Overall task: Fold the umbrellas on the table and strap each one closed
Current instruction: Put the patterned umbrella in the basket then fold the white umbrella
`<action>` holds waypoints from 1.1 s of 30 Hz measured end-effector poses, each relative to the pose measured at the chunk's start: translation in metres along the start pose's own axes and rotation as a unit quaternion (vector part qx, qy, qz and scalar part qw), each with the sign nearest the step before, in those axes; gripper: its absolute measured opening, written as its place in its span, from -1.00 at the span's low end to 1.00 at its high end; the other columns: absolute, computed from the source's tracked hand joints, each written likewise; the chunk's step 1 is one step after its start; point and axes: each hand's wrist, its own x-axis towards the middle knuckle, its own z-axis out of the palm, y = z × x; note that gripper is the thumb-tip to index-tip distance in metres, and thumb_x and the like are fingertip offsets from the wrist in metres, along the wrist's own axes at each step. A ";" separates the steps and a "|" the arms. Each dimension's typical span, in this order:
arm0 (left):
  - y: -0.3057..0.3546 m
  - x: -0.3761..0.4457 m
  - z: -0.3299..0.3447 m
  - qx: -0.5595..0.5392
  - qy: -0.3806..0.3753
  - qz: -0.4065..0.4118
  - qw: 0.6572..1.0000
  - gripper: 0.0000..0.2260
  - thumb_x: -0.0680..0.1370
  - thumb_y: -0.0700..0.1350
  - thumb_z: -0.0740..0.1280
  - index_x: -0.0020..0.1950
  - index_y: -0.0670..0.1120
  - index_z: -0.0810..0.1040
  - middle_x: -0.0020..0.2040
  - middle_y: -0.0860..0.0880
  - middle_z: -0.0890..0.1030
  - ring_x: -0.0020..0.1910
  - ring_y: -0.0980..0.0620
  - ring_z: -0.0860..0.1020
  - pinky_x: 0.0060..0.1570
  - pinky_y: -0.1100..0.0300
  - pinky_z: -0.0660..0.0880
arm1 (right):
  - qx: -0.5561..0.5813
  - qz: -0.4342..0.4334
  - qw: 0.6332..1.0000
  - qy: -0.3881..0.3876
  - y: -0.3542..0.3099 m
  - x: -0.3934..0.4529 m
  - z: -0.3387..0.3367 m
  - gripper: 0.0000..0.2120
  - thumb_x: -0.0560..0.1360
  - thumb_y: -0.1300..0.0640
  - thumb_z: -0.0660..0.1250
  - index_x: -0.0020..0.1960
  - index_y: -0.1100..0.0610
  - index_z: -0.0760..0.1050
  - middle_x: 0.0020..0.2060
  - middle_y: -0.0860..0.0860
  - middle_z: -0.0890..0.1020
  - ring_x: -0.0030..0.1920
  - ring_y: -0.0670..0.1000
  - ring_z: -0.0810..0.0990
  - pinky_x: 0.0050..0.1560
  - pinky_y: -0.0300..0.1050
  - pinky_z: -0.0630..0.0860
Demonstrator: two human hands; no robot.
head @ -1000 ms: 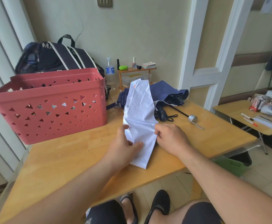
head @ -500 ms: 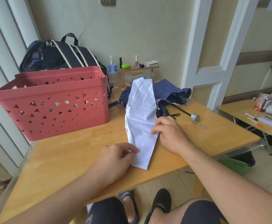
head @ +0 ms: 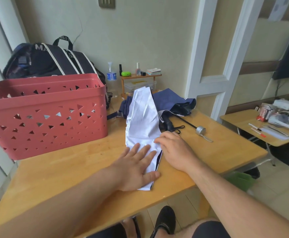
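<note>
Two hands of mine are down on the wooden table (head: 226, 152), and that table is what I place everything else by. Biggest thing on it is the red basket (head: 46, 114), standing at its far left part, with a dark backpack (head: 54, 60) behind it against the wall.

Next in size is the white umbrella (head: 143, 121), its canopy gathered into a long flat strip that runs from the table's near edge up toward the middle of the far side. A navy umbrella (head: 173, 102) lies crumpled behind it and to its right, partly under its far end; its thin black shaft with a silver end cap (head: 200, 130) points out across the table's right half, and a black strap loop (head: 178, 128) lies beside it.

My left hand (head: 135, 167) lies flat on the near end of the white strip, fingers straight and spread, pressing the cloth onto the wood (nothing gripped). My right hand (head: 174, 148) sits just beside it on the strip's right edge, fingers bent down onto the fabric; I cannot tell whether they pinch the cloth or only press it.

At the table's far edge stand a small wooden shelf (head: 140, 77) with little bottles and a green case, and a clear water bottle (head: 111, 76) between shelf and backpack. Off the table's right side there is a second small table (head: 264, 129), cluttered with pens and papers.
</note>
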 end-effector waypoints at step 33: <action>-0.024 -0.005 -0.006 -0.059 -0.029 0.129 0.990 -0.40 0.64 0.42 -0.07 0.66 0.35 -0.10 0.67 0.24 -0.19 0.62 0.11 -0.34 0.60 0.08 -0.30 | -0.009 0.096 0.993 -0.067 0.005 0.013 0.004 -0.66 0.69 0.05 0.19 0.41 -0.10 0.56 0.33 -0.20 0.48 0.33 0.03 0.32 0.43 -0.08 0.34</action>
